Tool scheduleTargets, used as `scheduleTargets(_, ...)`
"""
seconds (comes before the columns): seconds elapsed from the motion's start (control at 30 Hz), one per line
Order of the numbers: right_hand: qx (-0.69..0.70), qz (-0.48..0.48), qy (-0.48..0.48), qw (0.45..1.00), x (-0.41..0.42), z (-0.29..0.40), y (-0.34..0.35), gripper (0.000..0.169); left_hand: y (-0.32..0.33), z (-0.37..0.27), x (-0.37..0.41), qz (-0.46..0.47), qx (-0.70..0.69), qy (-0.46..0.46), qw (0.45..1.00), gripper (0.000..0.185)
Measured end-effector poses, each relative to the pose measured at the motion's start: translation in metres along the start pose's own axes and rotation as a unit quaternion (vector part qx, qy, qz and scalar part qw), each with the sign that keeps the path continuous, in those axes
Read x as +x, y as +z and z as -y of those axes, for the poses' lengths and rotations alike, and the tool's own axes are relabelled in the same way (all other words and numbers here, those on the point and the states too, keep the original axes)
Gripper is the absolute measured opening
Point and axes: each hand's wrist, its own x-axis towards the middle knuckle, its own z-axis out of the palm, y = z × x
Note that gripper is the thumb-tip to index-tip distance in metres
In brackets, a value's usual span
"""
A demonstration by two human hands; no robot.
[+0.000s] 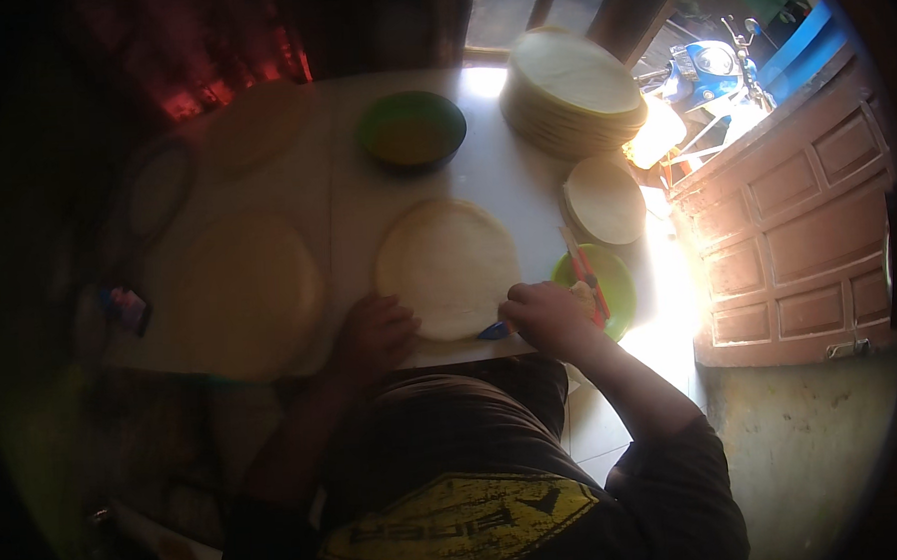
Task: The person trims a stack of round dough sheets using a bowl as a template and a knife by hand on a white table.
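Note:
A pale, round stack of thin sheets [448,269], like dough wrappers, lies on the white table before me. My left hand [376,332] is at its lower left rim, fingers loosely spread and touching the edge; blur hides the exact contact. At the lower right rim, my right hand [544,313] is closed around a small tool with a blue pointed tip [494,331]. The tip touches or nearly touches the stack's edge, and its handle is hidden in my fist. Just beyond that hand, a light-green bowl [620,291] has a red-handled tool [587,278] lying across it.
A larger round stack [246,296] lies left, near a phone [128,309]. Further back are a green bowl [412,129] with dim contents and a tall stack of round sheets [575,87]. A smaller round stack [605,200] sits right, near a brown door [799,227].

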Motion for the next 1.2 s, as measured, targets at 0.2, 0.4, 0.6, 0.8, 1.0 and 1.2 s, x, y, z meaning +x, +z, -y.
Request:
scheduleTargets(0.2, 0.065, -0.182, 0.005, 0.981, 0.062, 0.022, -0.035, 0.016, -0.011, -0.013, -0.006, 0.076, 0.058, -0.024, 0.995, 0.050)
scheduleTargets(0.4, -0.020, -0.066, 0.163, 0.984, 0.141, 0.054, -0.001, 0.024, -0.020, -0.024, -0.003, 0.114, 0.052, -0.037, 0.991, 0.055)
scheduleTargets(0.6, 0.125, -0.057, -0.039, 0.990, 0.082, 0.069, -0.015, 0.020, -0.109, -0.083, -0.030, 0.252, -0.042, -0.139, 0.957, 0.046)
scheduleTargets(0.8, 0.005, -0.086, 0.124, 0.988, 0.097, 0.022, -0.028, 0.016, -0.183, -0.063, -0.080, -0.020, 0.228, -0.171, 0.958, 0.038)
scheduleTargets(1.0, 0.177, -0.079, 0.055, 0.979, 0.087, 0.062, -0.042, 0.012, -0.201, -0.023, -0.091, -0.058, 0.219, -0.134, 0.965, 0.049)
scheduleTargets(1.2, -0.071, 0.005, 0.056, 0.996, 0.107, 0.064, -0.020, 0.024, -0.193, -0.022, -0.089, -0.079, 0.163, -0.128, 0.975, 0.047)
